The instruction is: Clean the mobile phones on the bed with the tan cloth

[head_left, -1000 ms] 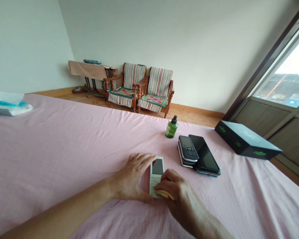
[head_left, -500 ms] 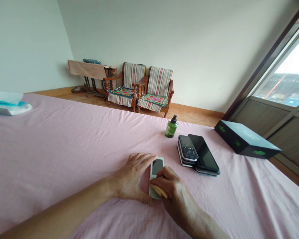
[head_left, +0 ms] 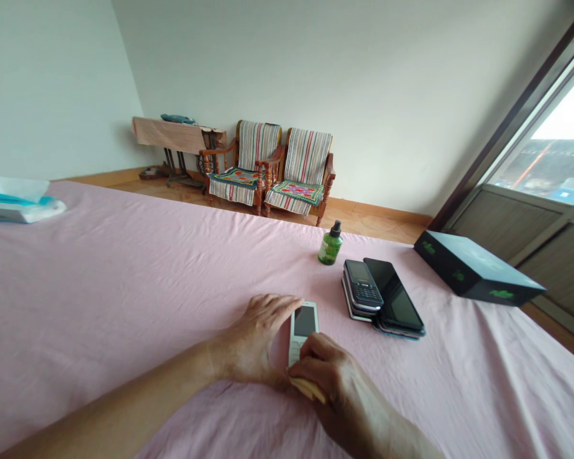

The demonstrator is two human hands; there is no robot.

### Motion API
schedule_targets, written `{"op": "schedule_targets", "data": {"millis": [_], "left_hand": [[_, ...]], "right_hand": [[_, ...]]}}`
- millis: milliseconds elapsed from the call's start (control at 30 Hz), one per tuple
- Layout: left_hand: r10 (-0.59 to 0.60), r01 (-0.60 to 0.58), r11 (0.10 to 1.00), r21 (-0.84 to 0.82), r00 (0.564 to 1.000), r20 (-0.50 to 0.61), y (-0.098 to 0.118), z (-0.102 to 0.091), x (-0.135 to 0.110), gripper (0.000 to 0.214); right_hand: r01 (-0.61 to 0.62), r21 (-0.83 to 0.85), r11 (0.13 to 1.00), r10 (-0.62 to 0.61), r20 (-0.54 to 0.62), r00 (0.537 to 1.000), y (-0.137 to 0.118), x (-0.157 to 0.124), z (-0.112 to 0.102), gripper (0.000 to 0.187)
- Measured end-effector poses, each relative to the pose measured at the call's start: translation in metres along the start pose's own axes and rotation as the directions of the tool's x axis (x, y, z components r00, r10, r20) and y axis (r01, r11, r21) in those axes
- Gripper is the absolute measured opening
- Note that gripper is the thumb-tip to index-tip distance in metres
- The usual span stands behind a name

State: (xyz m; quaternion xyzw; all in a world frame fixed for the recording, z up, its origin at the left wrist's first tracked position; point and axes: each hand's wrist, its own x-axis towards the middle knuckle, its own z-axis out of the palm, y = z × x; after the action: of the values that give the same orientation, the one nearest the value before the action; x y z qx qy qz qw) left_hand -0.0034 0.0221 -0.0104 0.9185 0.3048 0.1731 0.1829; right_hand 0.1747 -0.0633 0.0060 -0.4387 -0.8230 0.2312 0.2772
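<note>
Left hand (head_left: pixel 258 341): fingers curled narrow against the left edge of the white phone (head_left: pixel 305 320), which lies flat on the pink-sheeted surface (head_left: pixel 124 287). Right hand (head_left: pixel 333 377): fingers closed on a yellowish pad (head_left: pixel 309 389), pressed at the phone's near end. We judge the loose sheet could let the phone skid toward the stacked phones (head_left: pixel 363 294) nearby. Hard pressing might trip keys.
</note>
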Motion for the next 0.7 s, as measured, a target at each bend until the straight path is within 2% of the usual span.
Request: {"op": "schedule_targets", "data": {"millis": [167, 267, 400, 700], "left_hand": [[0.017, -0.015, 1.0, -0.026, 0.997, 0.072, -0.005, -0.01, -0.002, 0.103], [0.03, -0.024, 0.999, -0.048, 0.992, 0.12, -0.007, -0.016, -0.004, 0.096], [-0.005, 0.011, 0.997, -0.07, 0.997, 0.083, -0.004, -0.017, -0.003, 0.082], [-0.01, 0.014, 0.998, -0.066, 0.998, 0.059, -0.006, -0.011, -0.003, 0.088]], "right_hand": [[-0.023, 0.01, 1.0, 0.023, 0.003, 1.0, 0.003, -0.002, 0.001, 0.023], [-0.01, -0.009, 1.0, 0.01, 0.02, 1.0, 0.004, -0.002, -0.001, 0.023], [0.014, -0.017, 1.0, -0.013, 0.036, 0.999, 0.003, -0.002, -0.004, 0.027], [0.0, 0.115, 0.993, -0.008, 0.064, 0.998, 0.006, -0.005, -0.016, 0.032]]}}
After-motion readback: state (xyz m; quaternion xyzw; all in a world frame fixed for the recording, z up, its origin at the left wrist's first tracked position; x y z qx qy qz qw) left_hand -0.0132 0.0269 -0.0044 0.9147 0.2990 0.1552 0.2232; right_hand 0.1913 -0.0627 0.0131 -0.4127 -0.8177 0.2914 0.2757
